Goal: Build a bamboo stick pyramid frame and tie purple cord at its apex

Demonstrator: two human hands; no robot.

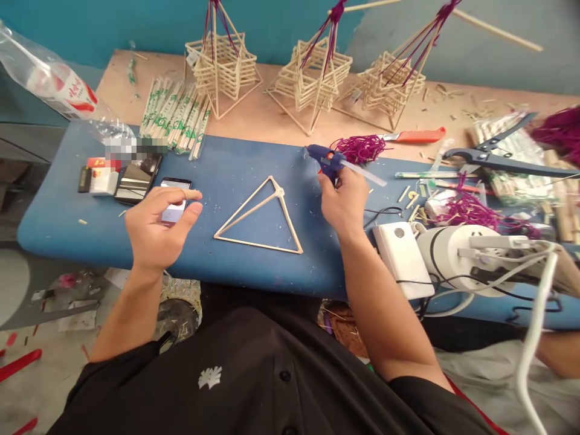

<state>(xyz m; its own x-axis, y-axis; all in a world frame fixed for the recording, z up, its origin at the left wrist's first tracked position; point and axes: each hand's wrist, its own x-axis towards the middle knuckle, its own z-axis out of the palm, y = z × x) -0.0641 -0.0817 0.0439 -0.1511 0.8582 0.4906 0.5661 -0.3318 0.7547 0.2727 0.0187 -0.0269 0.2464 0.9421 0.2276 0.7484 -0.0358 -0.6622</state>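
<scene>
A blue glue gun (327, 158) with a clear glue stick at its back is gripped in my right hand (345, 199), its nozzle pointing left. My left hand (161, 226) is raised over the left part of the blue mat, in front of a phone (176, 208); its thumb and index finger are apart and nothing shows between them. Between my hands, a triangular frame of thin wooden sticks (258, 246) lies on the blue mat (254, 272), with a whitish lump at its top joint. Neither hand touches the frame.
Three stick structures (224, 66) with purple cords stand at the back. Wrapped chopsticks (174, 115) and a plastic bottle (67, 90) are left. On the right lie an orange-handled knife (419, 135), purple cords (360, 148), cutters (493, 158) and a white device (403, 257). Another person's arm shows bottom right.
</scene>
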